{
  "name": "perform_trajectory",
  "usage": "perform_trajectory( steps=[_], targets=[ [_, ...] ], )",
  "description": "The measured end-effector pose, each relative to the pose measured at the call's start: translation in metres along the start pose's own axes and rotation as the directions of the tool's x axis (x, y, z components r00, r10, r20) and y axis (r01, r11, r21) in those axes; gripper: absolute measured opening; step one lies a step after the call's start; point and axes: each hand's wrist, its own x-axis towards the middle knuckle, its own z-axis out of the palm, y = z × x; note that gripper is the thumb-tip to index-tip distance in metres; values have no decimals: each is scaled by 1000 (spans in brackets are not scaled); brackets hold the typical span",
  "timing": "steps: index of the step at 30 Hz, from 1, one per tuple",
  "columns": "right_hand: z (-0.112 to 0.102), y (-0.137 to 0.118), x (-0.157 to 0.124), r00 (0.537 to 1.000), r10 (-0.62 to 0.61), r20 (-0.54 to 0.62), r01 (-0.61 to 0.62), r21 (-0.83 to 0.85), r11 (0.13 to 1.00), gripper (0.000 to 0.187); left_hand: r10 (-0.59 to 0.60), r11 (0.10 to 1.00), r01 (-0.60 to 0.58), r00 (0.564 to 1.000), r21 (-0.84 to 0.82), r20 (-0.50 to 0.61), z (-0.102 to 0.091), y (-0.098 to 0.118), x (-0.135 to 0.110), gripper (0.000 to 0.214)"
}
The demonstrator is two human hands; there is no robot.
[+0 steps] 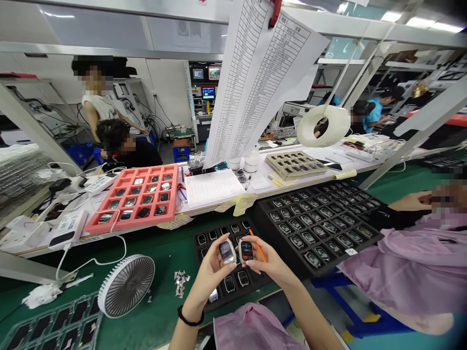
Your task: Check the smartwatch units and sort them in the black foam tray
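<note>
My left hand (212, 266) grips a square watch case (227, 252) by its edges, its glossy face turned up. In my right hand (263, 257) is a second watch case (246, 251) with a dark screen, and an orange stick-like tool (258, 246) lies along the same fingers. The two cases are held side by side, a small gap between them. Under both hands sits a black foam tray (219, 233) with more watch cases in its slots, partly hidden by my hands.
A larger black tray (288, 250) of watch cases stands to the right, beside a co-worker in a pink garment (397, 262). A round fan (126, 286), small silvery scraps (180, 283) and a clear tray (54, 323) lie left. A pink tray (120, 180) rests on the shelf; paper sheets (251, 73) hang ahead.
</note>
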Motion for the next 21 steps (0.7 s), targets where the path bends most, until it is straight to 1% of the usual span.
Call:
perform_trajectory(
  steps=[3,6,10,13,17,21],
  targets=[
    [2,1,1,999,-34,-27,31,-72,997,47,-9,997,12,1000,82,-30,1,-6,3,68],
    [3,4,3,997,-63,-33,59,-119,991,47,30,987,-19,997,157,-72,1,-9,6,61],
    [4,5,5,996,-88,-14,85,-172,981,46,77,982,-55,990,183,-115,1,-11,7,53],
    [6,2,4,998,-60,-17,56,-173,983,40,84,978,-55,987,199,-139,1,-13,7,50],
    [8,0,4,999,-39,-29,34,-160,986,37,63,978,-29,985,206,-163,2,-13,6,50],
    [7,1,3,998,-44,-49,36,-166,986,37,20,968,26,984,249,-179,3,-6,4,51]
  ],
)
